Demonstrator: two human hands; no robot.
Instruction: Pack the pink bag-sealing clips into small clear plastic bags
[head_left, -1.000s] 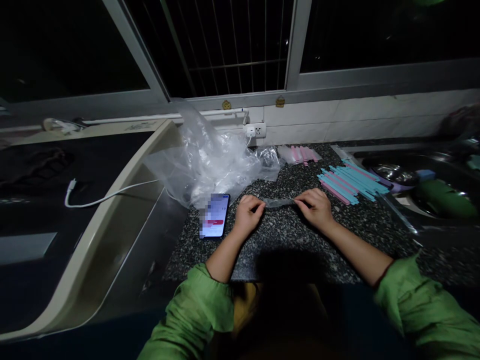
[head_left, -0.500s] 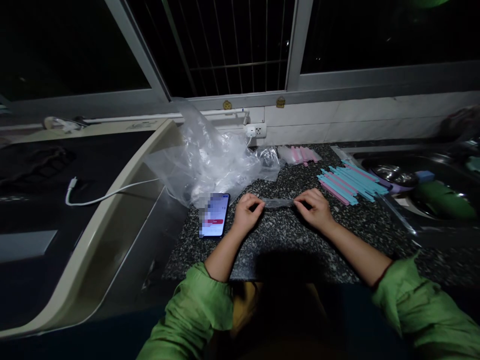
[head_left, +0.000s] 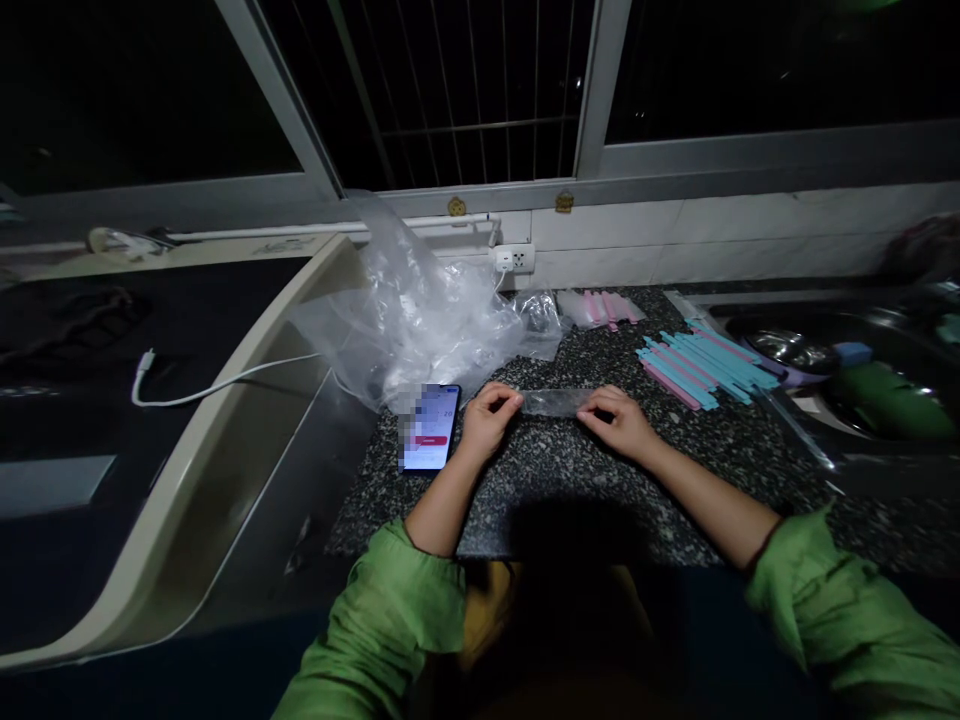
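left hand [head_left: 485, 428] and right hand [head_left: 621, 425] are pinching opposite ends of a clear plastic strip [head_left: 553, 403], fingertips closed, spreading it over the worktop [head_left: 540, 470].

Two hands [head_left: 486, 422], one clear plastic strip [head_left: 551, 403], one phone [head_left: 430, 452], one wall socket [head_left: 520, 259], two yellow ornaments [head_left: 457, 206]

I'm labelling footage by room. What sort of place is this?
Probably a home kitchen: a sink holding a metal bowl, set in a speckled stone counter, under a barred window.
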